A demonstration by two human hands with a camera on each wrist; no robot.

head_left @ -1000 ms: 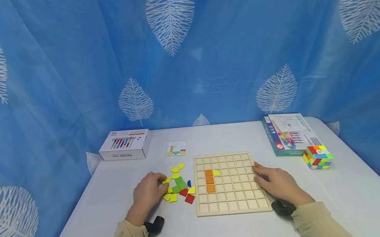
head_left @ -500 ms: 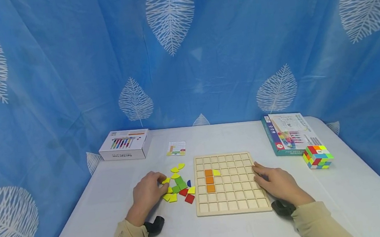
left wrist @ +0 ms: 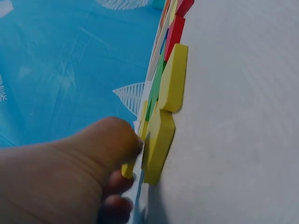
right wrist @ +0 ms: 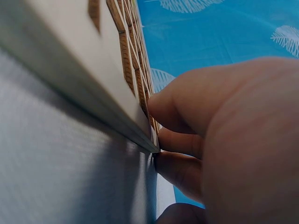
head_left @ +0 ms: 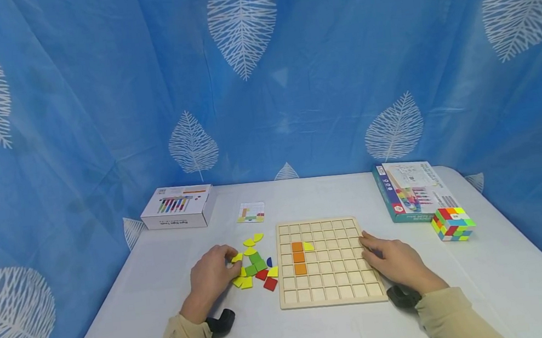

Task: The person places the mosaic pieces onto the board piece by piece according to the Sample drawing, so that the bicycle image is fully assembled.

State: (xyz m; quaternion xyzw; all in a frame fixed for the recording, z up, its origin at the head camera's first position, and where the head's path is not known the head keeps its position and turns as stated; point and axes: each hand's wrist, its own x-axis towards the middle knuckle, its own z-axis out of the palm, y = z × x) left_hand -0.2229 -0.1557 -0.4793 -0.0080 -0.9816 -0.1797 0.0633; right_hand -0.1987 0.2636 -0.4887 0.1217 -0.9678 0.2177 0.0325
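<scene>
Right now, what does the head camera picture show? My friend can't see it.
A person's left hand touches flat yellow tiles in a loose multicoloured group, left of a pale, square wooden grid board whose right edge the right hand touches. The board holds three orange square tiles and one yellow quarter-circle tile.

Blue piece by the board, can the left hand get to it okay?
Probably yes: only flat green tiles and yellow tiles seem to lie between the left hand and the blue piece.
</scene>
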